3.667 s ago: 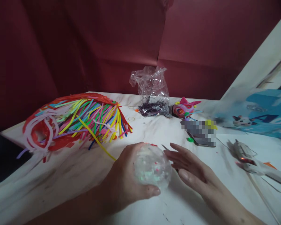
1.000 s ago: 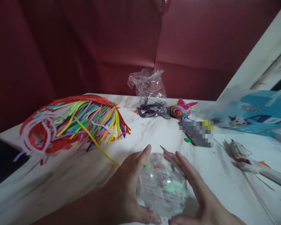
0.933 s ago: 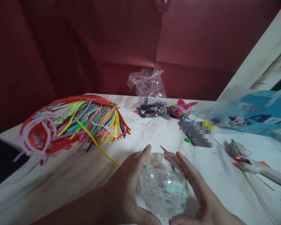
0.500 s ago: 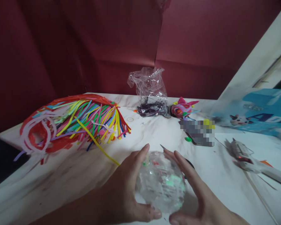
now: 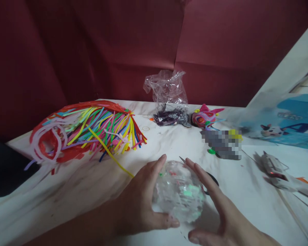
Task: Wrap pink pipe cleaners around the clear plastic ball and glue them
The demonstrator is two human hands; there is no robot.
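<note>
A round clear plastic bundle with green and red bits showing through sits low in the middle, between my hands. My left hand curves around its left side, with the index finger along the upper edge and the thumb across the lower edge. On the other side, my right hand has its fingertips close to the upper right edge. Its thumb is spread below, apart from the bundle. Scissors lie partly hidden behind the right fingers, a pointed blade and a black handle showing.
Many coloured pipe cleaners in a red wrap lie at left. At the back stand a clear bag with dark contents and a pink figure. A dark blurred packet, a glue gun and a blue printed package are at right.
The view has shifted slightly, so the table things appear farther right. My hands and the clear bundle sit slightly higher in view, and a wider gap shows between the bundle and my right thumb.
</note>
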